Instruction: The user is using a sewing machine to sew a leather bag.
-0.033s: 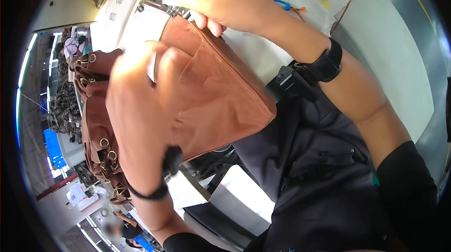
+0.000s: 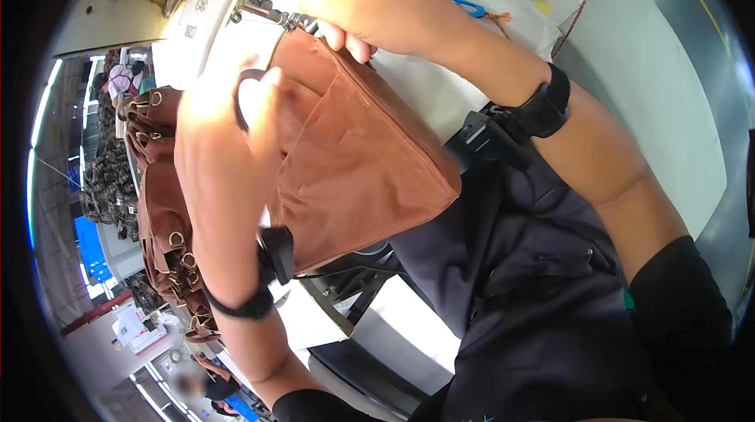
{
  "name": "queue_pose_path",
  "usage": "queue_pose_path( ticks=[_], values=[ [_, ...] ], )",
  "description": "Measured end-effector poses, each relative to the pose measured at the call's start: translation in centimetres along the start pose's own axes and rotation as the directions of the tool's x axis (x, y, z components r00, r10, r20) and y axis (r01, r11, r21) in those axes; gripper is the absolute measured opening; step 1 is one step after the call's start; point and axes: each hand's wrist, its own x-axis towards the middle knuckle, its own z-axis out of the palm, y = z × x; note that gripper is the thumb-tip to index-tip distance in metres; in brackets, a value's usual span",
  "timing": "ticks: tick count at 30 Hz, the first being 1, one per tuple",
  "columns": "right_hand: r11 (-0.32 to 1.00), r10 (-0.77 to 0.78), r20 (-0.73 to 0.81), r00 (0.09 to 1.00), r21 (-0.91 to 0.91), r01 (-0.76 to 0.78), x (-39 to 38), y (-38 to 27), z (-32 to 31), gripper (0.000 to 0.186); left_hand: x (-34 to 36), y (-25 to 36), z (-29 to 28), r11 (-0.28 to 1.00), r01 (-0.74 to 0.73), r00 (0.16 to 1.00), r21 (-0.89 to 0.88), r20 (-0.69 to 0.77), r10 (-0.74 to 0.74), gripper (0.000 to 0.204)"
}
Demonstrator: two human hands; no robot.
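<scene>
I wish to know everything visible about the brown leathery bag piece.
The brown leathery bag piece looks soft and creased, with a slanting pocket edge, a raised seam along its right side and what look like golden zip teeth at its top left. It slopes from the metal sewing machine parts down to a corner over the dark trousers. The blurred left hand covers its left side; the right hand is at its upper end, grip unclear.
</scene>
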Motion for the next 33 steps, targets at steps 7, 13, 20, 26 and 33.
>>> queue_pose_path(
  ticks=[7,13,20,26,33],
  values=[
    [0.993,-0.089,-0.053,0.995,0.071,0.092,-2.2,0.1,-0.3,0.026,3.6,-5.7,3.2,0.530,0.483,0.849,-0.697,0.522,-0.087,0.033],
    [0.995,0.053,-0.026,0.998,-0.083,-0.055,-5.6,3.5,-2.0,0.030,4.5,-6.3,3.9,0.607,0.460,0.796,-0.648,0.604,0.042,0.033],
    [0.946,0.137,0.131,0.982,0.275,-0.169,-4.7,6.1,-0.1,0.031,5.3,-6.2,4.6,0.617,0.451,0.814,-0.645,0.581,0.012,0.023],
    [0.837,0.086,0.159,0.984,0.523,-0.157,-5.2,4.1,-0.1,0.030,5.2,-6.5,3.9,0.648,0.492,0.771,-0.582,0.636,-0.014,0.022],
    [0.832,0.125,0.115,0.985,0.529,-0.167,-5.0,2.7,0.5,0.027,4.9,-6.5,3.9,0.637,0.423,0.827,-0.645,0.562,0.020,0.026]
  ],
)
